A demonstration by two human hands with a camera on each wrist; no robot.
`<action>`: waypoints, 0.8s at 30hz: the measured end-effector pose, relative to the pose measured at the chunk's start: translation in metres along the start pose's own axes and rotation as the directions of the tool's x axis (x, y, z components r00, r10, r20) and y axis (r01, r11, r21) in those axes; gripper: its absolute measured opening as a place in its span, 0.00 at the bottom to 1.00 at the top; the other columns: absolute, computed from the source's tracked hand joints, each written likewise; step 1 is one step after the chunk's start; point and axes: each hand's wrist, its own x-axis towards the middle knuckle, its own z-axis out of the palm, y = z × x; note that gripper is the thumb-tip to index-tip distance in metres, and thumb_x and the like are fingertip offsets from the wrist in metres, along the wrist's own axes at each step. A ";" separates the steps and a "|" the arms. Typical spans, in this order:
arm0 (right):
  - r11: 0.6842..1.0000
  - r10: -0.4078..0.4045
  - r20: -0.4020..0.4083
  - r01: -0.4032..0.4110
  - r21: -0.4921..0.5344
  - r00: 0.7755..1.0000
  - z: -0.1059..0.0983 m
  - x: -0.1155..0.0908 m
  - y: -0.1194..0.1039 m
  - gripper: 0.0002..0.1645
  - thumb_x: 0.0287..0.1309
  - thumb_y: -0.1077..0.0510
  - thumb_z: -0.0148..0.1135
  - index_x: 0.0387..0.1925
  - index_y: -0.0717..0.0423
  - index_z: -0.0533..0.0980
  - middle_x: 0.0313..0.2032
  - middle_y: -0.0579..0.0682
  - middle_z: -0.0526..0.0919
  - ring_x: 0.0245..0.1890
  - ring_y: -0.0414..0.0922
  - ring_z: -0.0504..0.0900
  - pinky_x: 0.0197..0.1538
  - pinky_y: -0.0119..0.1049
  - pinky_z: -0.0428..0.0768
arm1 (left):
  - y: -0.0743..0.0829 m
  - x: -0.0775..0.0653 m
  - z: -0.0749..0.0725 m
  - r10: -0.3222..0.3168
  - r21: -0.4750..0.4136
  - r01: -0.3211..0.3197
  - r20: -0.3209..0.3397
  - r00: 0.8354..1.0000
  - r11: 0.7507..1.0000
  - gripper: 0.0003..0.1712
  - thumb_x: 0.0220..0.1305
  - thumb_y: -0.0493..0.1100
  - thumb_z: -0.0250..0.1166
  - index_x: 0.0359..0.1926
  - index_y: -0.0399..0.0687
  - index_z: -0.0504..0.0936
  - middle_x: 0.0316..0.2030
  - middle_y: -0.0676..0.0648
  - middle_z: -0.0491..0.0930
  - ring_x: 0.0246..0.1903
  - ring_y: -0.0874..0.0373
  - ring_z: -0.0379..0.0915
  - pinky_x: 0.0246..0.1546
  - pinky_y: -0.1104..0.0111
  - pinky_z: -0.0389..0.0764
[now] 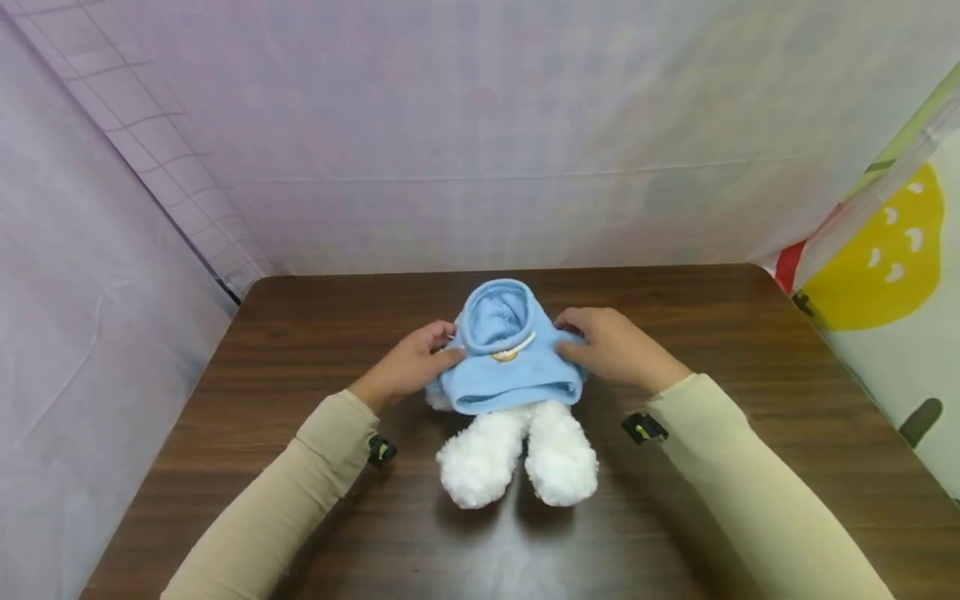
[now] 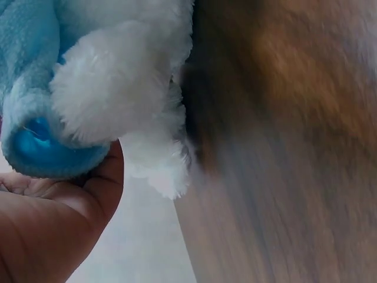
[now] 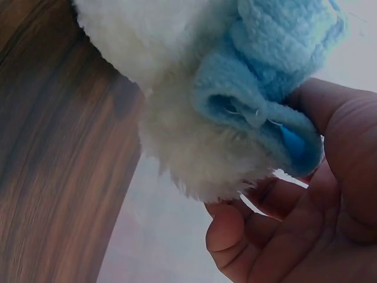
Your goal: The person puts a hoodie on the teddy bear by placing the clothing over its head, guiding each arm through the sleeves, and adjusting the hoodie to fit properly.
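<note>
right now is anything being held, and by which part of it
The blue hoodie over the white plush toy is held by its two sleeves: the left hand pinches one, the right hand the other.

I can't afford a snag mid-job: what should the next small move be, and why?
Probably a gentle, even draw of the blue hoodie toward the white legs: the left hand and right hand hold it on either side, and the hood shows only blue fabric inside, no white fur, so the hoodie may not be fully down.
</note>
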 end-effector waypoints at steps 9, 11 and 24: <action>0.999 -0.029 0.108 0.026 0.025 0.994 -0.009 -0.005 0.005 0.16 0.67 0.53 0.60 0.51 0.57 0.80 0.42 0.49 0.84 0.39 0.44 0.81 0.45 0.46 0.78 | 0.003 -0.004 0.006 -0.029 -0.050 0.028 -0.014 0.999 0.998 0.18 0.75 0.43 0.54 0.59 0.37 0.74 0.51 0.41 0.78 0.48 0.52 0.74 0.50 0.60 0.74; 0.999 -0.028 0.150 0.023 0.039 0.988 -0.011 -0.005 0.004 0.11 0.67 0.53 0.60 0.46 0.54 0.80 0.37 0.47 0.82 0.35 0.43 0.79 0.42 0.44 0.78 | 0.002 -0.005 0.005 -0.041 -0.052 0.040 -0.017 0.999 0.998 0.18 0.75 0.43 0.53 0.58 0.38 0.75 0.52 0.42 0.77 0.48 0.52 0.72 0.50 0.61 0.73; 0.996 -0.092 0.240 0.090 0.020 0.966 -0.021 -0.006 -0.010 0.05 0.67 0.54 0.60 0.35 0.50 0.74 0.29 0.46 0.74 0.29 0.42 0.73 0.35 0.40 0.74 | 0.000 -0.009 -0.001 0.003 -0.027 -0.002 0.038 0.999 1.000 0.12 0.71 0.39 0.58 0.50 0.37 0.78 0.45 0.43 0.81 0.42 0.54 0.75 0.42 0.64 0.77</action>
